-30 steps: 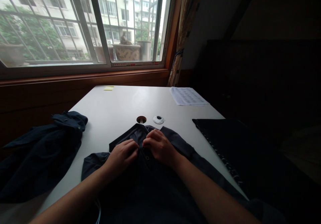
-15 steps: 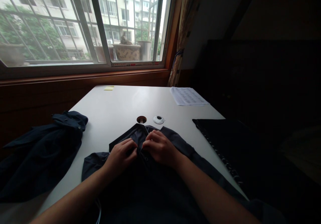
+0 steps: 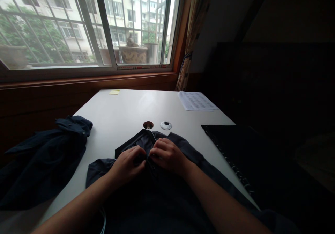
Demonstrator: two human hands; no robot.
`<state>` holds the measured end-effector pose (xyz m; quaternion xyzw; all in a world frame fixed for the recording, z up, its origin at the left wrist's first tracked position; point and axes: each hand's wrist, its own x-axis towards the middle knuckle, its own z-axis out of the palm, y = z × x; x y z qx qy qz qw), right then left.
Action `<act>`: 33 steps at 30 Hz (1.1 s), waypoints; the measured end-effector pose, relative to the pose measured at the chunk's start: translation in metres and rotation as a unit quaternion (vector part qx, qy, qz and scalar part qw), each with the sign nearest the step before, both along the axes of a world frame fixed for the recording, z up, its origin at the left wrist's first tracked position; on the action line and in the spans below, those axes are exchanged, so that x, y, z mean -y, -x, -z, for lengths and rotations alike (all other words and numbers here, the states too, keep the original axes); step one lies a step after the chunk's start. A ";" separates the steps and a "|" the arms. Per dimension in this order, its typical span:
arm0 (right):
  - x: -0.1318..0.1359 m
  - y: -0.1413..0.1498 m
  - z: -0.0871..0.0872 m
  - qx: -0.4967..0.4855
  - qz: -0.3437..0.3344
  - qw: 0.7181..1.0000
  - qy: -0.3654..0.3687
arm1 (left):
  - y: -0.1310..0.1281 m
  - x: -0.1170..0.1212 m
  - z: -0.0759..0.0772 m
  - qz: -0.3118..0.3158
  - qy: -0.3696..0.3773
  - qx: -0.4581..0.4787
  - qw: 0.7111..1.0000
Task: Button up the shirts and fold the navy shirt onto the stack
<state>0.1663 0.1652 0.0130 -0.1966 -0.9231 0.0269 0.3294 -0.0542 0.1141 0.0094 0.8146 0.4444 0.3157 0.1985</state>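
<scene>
A dark navy collared shirt point(image 3: 154, 199) lies front up on the table, its collar pointing away from me. My left hand point(image 3: 128, 161) is at the front opening just below the collar, thumb and fingers bent onto the cloth. Close beside it, my right hand point(image 3: 169, 155) pinches the other edge of the opening. A small round button point(image 3: 153, 167) shows just below the right fingers. The fingertips hide the exact spot on the cloth between the hands.
Another dark garment point(image 3: 52, 167) is heaped on the left. Dark cloth point(image 3: 235, 146) hangs at the table's right edge. Printed sheets point(image 3: 197, 100) and a yellow sticky note point(image 3: 114, 92) lie at the back. A cable hole point(image 3: 148, 125) and its white cover point(image 3: 165, 125) sit beyond the collar.
My left hand has shifted slightly right, its thumb and forefinger now a little farther apart near the opening. My right hand has barely moved. The shirt lies almost as before.
</scene>
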 end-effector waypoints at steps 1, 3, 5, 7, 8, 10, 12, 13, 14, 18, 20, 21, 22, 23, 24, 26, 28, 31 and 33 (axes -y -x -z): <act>0.000 0.000 0.000 0.000 0.003 1.000 -0.003 | 0.000 0.000 0.002 -0.004 -0.001 0.000 1.000; 0.000 0.000 -0.001 0.004 0.006 1.000 -0.007 | 0.000 -0.001 0.005 -0.010 -0.007 0.000 1.000; 0.001 0.000 -0.002 0.005 0.008 1.000 -0.010 | 0.001 -0.002 0.007 -0.009 -0.016 -0.002 1.000; 0.002 0.000 -0.003 0.003 0.006 1.000 -0.012 | 0.001 -0.003 0.009 -0.001 -0.026 0.002 1.000; 0.002 0.000 -0.004 0.001 0.004 1.000 -0.013 | 0.001 -0.003 0.009 0.001 -0.032 0.006 0.999; 0.002 -0.001 -0.005 -0.007 -0.002 1.000 -0.017 | 0.002 -0.003 0.009 0.001 -0.043 0.014 0.999; 0.003 -0.001 -0.006 -0.013 -0.008 1.000 -0.023 | 0.003 -0.002 0.009 -0.002 -0.054 0.016 0.998; 0.003 -0.001 -0.006 -0.015 -0.009 1.000 -0.025 | 0.003 -0.002 0.008 -0.004 -0.061 0.017 0.998; 0.003 -0.002 -0.006 -0.016 -0.011 0.999 -0.027 | 0.003 -0.001 0.008 -0.005 -0.067 0.017 0.998; 0.004 -0.003 -0.006 -0.013 -0.010 0.999 -0.031 | 0.003 0.001 0.006 -0.021 -0.094 0.025 0.995; 0.003 -0.004 -0.005 -0.012 -0.010 0.999 -0.032 | 0.003 0.002 0.005 -0.040 -0.101 0.034 0.993; 0.002 -0.004 -0.005 -0.016 -0.008 0.999 -0.031 | 0.004 0.002 0.005 -0.049 -0.102 0.039 0.993; 0.001 -0.005 -0.005 -0.024 -0.003 0.999 -0.029 | 0.004 0.002 0.004 -0.055 -0.102 0.044 0.992; 0.000 -0.006 -0.004 -0.037 0.003 0.999 -0.025 | 0.004 0.002 0.004 -0.058 -0.102 0.047 0.992; -0.001 -0.006 -0.003 -0.055 0.012 0.998 -0.020 | 0.005 0.002 0.004 -0.058 -0.102 0.050 0.992; -0.003 -0.008 -0.002 -0.090 0.028 0.996 -0.007 | 0.005 0.002 0.004 -0.059 -0.102 0.054 0.992; -0.005 -0.009 0.000 -0.113 0.039 0.993 0.006 | 0.005 0.002 0.005 -0.058 -0.100 0.054 0.992; -0.004 -0.009 0.000 -0.126 0.040 0.991 0.026 | 0.005 0.002 0.006 -0.057 -0.096 0.052 0.992; -0.004 -0.009 -0.001 -0.130 0.033 0.990 0.036 | 0.005 0.002 0.006 -0.054 -0.095 0.053 0.993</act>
